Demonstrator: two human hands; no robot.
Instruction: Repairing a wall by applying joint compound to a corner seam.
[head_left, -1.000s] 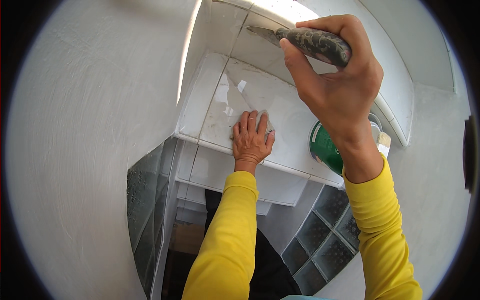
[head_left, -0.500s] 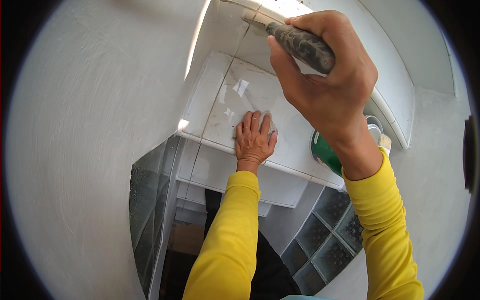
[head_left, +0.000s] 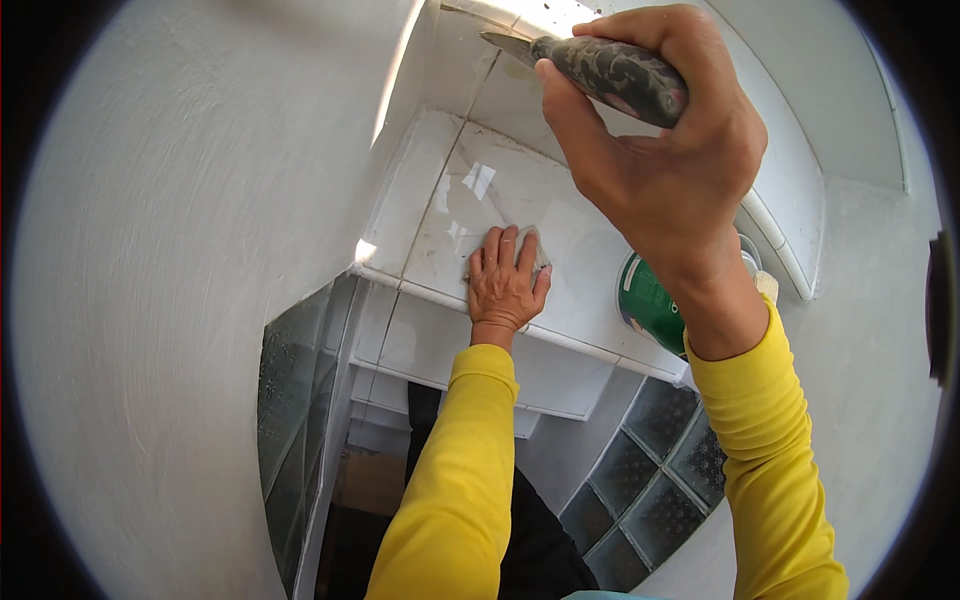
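Head view, right hand (head_left: 672,172) gripping scraper (head_left: 618,78), left hand (head_left: 506,285) over cloth (head_left: 541,254)

Green bucket (head_left: 648,303), patterned glass blocks (head_left: 660,514)

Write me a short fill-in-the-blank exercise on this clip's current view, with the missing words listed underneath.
1. The right hand holds a scraper whose blade points toward the ____ side of the picture.
2. The left hand rests palm ____ over the tiled step.
3. Both sleeves are ____ in colour.
4. The can partly hidden by the right wrist shows a mostly ____ side.

Missing words: left; down; yellow; green.
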